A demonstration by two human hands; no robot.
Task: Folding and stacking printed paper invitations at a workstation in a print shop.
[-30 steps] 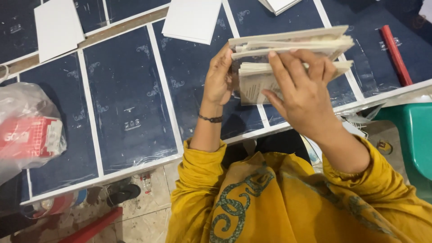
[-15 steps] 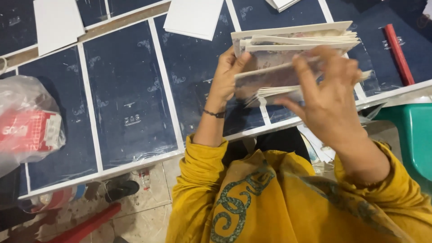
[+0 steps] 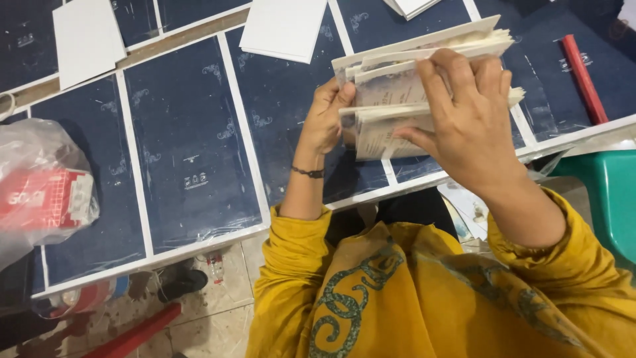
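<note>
From the head view, you hold a stack of pale paper booklets (image 3: pixel 424 86) up above the near edge of the table (image 3: pixel 199 252), just in front of your chest. Your left hand (image 3: pixel 326 119) is closed on the stack's left side, fingers curled round its edge, a thin dark bracelet (image 3: pixel 309 172) at the wrist. Your right hand (image 3: pixel 467 126) clasps the stack from the right, thumb pressed on the lower booklets and fingers spread over the upper ones, so the layers fan apart a little between them. Under the stack the table is covered with dark blue printed sheets (image 3: pixel 192 146) laid side by side with white margins. Two blank white cards (image 3: pixel 285 26) lie farther back on the sheets. A red stick (image 3: pixel 583 76) rests on the sheets to the right. At the left edge sits a clear plastic bag (image 3: pixel 40 185) with a red box inside. A green plastic stool (image 3: pixel 606 192) stands beside your right arm. Both yellow sleeves (image 3: pixel 291 265) are pushed up.
</note>
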